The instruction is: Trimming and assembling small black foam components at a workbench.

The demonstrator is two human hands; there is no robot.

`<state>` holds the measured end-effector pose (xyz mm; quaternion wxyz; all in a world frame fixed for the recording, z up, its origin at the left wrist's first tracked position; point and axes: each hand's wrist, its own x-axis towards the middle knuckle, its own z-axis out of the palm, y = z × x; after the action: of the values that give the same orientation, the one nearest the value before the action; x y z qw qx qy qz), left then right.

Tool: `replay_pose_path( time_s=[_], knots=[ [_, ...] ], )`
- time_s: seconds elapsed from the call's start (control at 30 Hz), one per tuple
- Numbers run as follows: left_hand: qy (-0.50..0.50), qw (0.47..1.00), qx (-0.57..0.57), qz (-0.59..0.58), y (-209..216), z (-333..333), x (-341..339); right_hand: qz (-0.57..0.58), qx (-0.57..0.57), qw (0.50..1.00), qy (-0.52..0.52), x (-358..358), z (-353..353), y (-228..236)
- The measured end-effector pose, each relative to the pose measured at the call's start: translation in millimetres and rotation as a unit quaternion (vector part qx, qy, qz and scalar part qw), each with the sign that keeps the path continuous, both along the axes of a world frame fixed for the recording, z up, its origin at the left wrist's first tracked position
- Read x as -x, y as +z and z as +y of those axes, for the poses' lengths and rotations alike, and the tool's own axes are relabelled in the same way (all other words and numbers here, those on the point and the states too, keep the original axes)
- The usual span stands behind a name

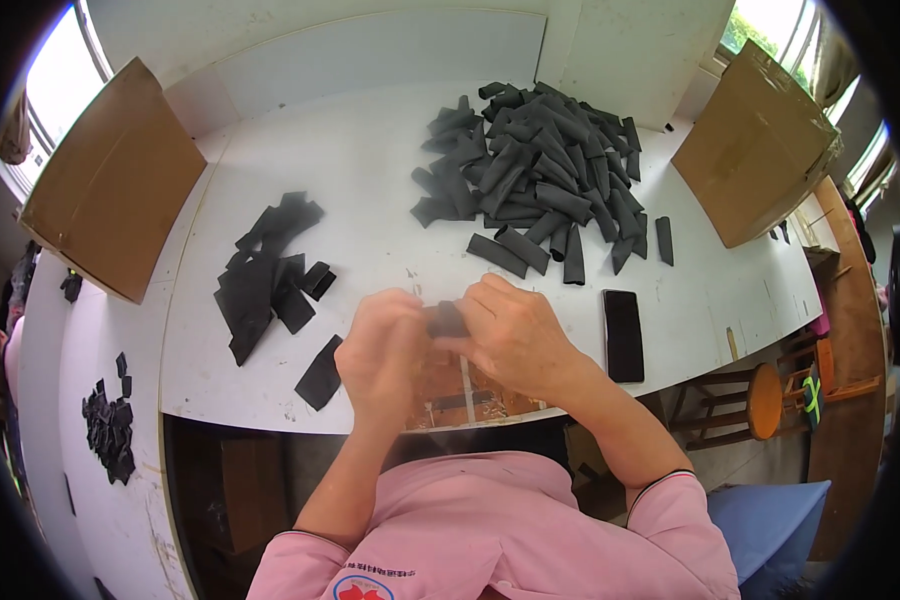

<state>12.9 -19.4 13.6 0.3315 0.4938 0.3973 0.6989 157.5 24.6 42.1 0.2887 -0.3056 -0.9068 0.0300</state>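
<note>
Above the table's near edge, both my hands are at a short, dark grey sleeve-like piece of soft material. My right hand pinches it between thumb and fingers. Curled and smeared by motion, my left hand is closed at the piece's left end, and its fingertips are partly hidden. A flat black piece lies beside my left wrist. Further left is a loose stack of flat black pieces. Beyond my right hand rises a large heap of dark grey rolled sleeves.
Cardboard boxes stand on the left and right of the white table. A black phone lies right of my right hand. More black scraps lie on a left-hand surface. A wooden stool stands at right.
</note>
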Motion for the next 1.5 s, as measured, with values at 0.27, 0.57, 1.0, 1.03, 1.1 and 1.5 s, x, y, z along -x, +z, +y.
replay_pose_path(
  time_s=[0.27, 0.57, 1.0, 1.03, 1.1, 1.5],
  knots=[
    [-0.046, 0.995, 0.015, 0.086, -7.7, 6.4, 6.6, 0.057, 0.157, 0.986, 0.026, -3.0, 3.6, -1.4],
    [-0.067, 0.994, 0.005, 0.086, -8.8, 6.9, -0.1, 0.017, 0.202, 0.979, 0.027, -1.0, 8.7, -1.4],
    [-0.127, 0.979, 0.051, -0.148, -18.8, 3.6, -3.8, 0.048, 0.154, 0.987, -0.016, -0.6, -1.9, -40.8],
    [-0.128, 0.980, 0.050, -0.147, -13.2, 4.4, -6.8, 0.050, 0.153, 0.987, -0.017, -0.8, -1.8, -41.1],
    [-0.169, 0.968, 0.091, -0.163, -3.8, 6.9, -9.2, 0.056, 0.181, 0.982, -0.022, -1.6, -0.7, -41.0],
    [-0.168, 0.955, 0.035, 0.242, 17.8, 22.6, 2.6, 0.127, 0.157, 0.979, 0.028, -5.4, -4.5, -42.3]
  ],
)
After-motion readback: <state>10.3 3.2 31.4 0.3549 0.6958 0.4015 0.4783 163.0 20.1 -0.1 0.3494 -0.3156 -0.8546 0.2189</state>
